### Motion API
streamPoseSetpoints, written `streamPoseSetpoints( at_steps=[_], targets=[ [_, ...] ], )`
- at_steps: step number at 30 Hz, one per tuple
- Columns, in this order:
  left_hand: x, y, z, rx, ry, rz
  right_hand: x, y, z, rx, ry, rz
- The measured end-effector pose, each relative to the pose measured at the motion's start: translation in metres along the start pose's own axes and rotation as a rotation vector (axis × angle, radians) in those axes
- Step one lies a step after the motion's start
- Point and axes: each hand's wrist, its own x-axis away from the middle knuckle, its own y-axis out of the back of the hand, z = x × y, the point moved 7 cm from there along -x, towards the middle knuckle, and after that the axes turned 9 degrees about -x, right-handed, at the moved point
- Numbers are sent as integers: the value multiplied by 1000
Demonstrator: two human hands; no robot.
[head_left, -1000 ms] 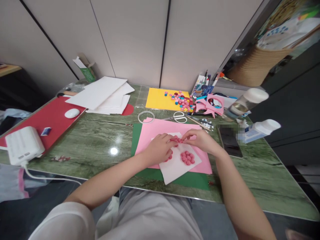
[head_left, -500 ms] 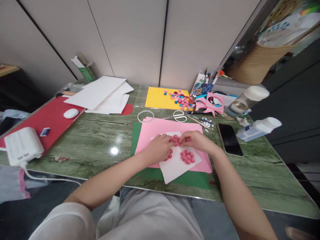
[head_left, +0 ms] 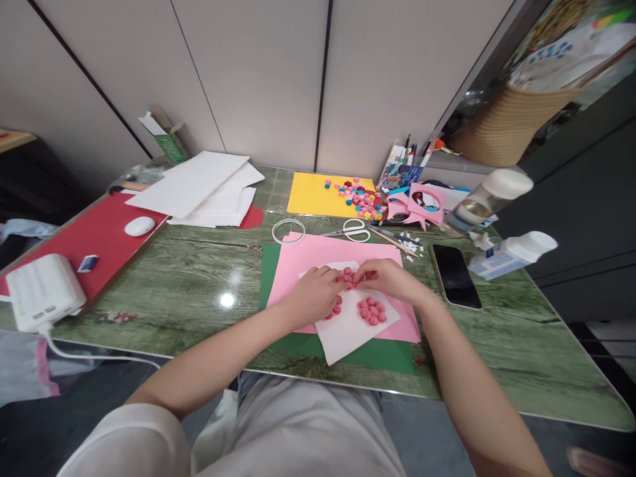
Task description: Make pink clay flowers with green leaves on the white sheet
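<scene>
My left hand (head_left: 312, 296) and right hand (head_left: 392, 278), equally near, both pinch the cluster of small round pink paper coils (head_left: 349, 277) between their fingertips, on the white paper sheet (head_left: 348, 334).

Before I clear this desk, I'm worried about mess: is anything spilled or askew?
Small pink and blue round pieces lie strewn on the right of the yellow paper sheet. Tiny white paper scraps lie scattered near the white-handled scissors. The clear white-capped bottle looks tipped, but that may be lens distortion.
</scene>
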Motion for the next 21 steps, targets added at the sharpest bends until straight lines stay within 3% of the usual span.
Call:
streamPoseSetpoints(
  at_steps=[12,21],
  targets=[
    [-1,3,-5,-64,20,3,0,0,8,173,49,-70],
    [-1,3,-6,-68,21,7,4,9,0,54,15,-22]
  ],
)
